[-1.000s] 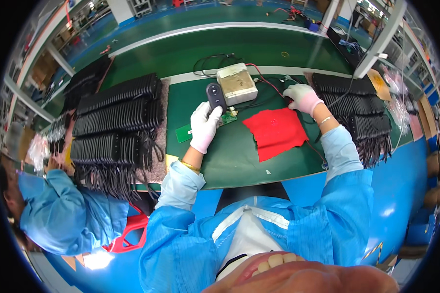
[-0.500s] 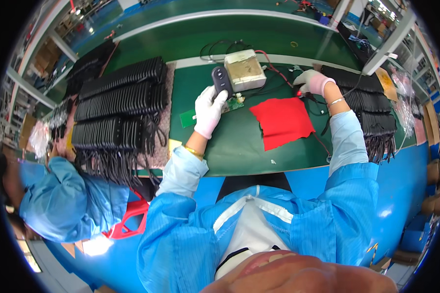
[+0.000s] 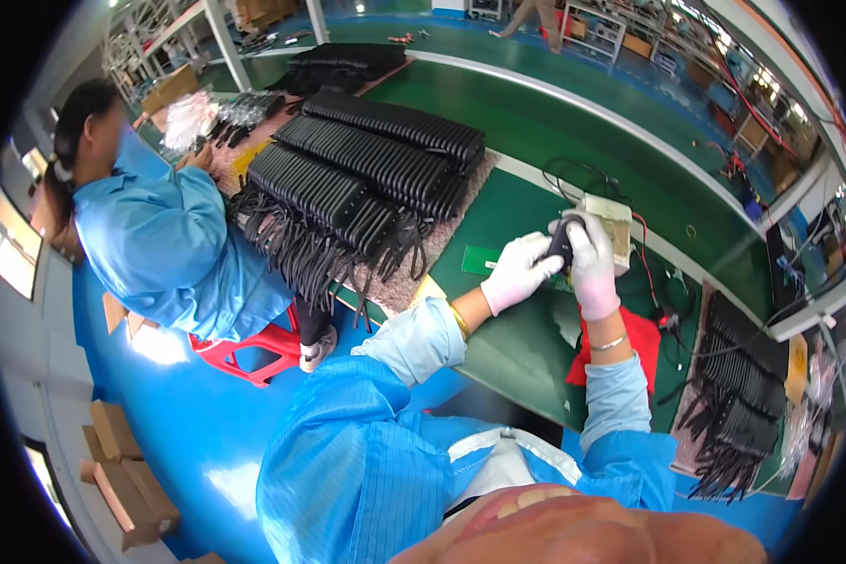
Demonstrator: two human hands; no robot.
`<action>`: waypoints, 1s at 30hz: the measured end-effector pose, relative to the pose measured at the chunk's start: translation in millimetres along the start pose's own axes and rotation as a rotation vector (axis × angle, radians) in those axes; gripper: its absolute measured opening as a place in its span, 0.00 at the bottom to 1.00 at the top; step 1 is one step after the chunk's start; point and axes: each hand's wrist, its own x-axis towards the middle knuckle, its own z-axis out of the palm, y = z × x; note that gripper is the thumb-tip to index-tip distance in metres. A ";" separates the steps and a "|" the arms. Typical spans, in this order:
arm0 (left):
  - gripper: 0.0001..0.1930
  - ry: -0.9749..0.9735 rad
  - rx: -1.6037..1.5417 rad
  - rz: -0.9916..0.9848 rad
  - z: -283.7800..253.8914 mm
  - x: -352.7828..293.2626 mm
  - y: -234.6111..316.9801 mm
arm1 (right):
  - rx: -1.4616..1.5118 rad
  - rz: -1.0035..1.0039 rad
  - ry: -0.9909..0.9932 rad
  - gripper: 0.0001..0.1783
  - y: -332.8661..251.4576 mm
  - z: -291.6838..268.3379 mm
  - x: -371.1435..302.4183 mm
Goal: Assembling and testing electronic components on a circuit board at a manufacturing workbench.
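Both of my white-gloved hands meet at a small black oblong device (image 3: 561, 245) that looks like a remote control. Its lower end is gripped by my left hand (image 3: 519, 274), thumb and fingers closed on it. My right hand (image 3: 592, 265) curls over its upper end from the right and partly covers it. Just behind the device stands a worn whitish block-shaped box (image 3: 618, 231). A green circuit board (image 3: 479, 259) lies on the green mat left of my left hand. Beneath my right forearm, a red cloth (image 3: 642, 340) is spread, partly hidden.
Rows of black devices with dangling straps (image 3: 348, 179) fill pink padding on the left; more (image 3: 738, 385) lie at right. A red cable (image 3: 644, 246) and black cables (image 3: 583, 174) run around the box. A co-worker in blue (image 3: 183, 249) sits at left on a red stool (image 3: 254, 355).
My right hand has left the cable and red clip at the right and come over to the device in my left hand. The view has swung left, bringing the co-worker further in.
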 end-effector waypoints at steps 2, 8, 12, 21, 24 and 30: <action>0.10 -0.008 -0.034 -0.001 0.7 0.3 3.6 | 0.059 0.004 0.020 0.15 1.5 0.2 -3.6; 0.10 -0.038 -0.077 -0.030 0.2 1.3 8.4 | 0.095 0.002 0.045 0.16 6.5 0.0 -6.2; 0.10 -0.013 -0.069 -0.005 4.1 0.4 6.6 | 0.072 0.006 0.050 0.16 5.2 -0.5 -8.7; 0.10 0.019 -0.037 0.084 5.9 -2.3 2.8 | 0.043 0.001 0.058 0.16 6.2 0.9 -10.8; 0.09 0.016 -0.073 0.054 3.4 -3.1 5.9 | 0.066 0.003 0.052 0.16 5.4 1.9 -10.5; 0.09 0.006 -0.083 0.049 3.4 -1.8 7.6 | 0.029 0.003 0.066 0.15 5.5 0.1 -9.9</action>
